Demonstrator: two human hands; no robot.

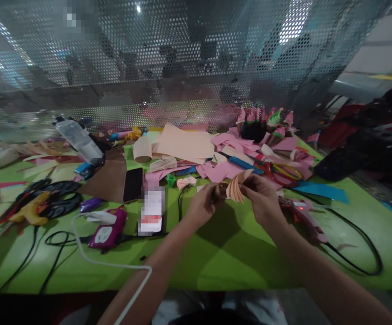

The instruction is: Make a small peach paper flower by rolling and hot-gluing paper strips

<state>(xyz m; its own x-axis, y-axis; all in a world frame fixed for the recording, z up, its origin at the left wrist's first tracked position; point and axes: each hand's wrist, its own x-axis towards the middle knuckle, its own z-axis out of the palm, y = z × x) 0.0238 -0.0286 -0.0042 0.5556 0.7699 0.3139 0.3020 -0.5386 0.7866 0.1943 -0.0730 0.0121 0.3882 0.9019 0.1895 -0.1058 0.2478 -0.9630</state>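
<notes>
My left hand (201, 205) is closed on a small brown piece (221, 191), mostly covered by the fingers. My right hand (262, 196) pinches a pleated peach paper strip (237, 187) that fans downward in curved folds. The strip's left edge meets the brown piece; whether they are joined I cannot tell. Both hands are above the green table (230, 262). Just right of my right hand lies a pink glue gun (309, 221) with a red light on. Scissors (280, 174) with red and yellow handles and a blue pen-like tool (241, 163) lie behind the hands.
Peach sheets (185, 142) and pink paper scraps (230, 169) cover the back. Paper ice-cream cones (250, 119) stand at back right. Two phones, a dark one (133, 184) and a lit one (151, 210), lie left beside a magenta power strip (108, 230). A white cable (114, 264) crosses my left forearm.
</notes>
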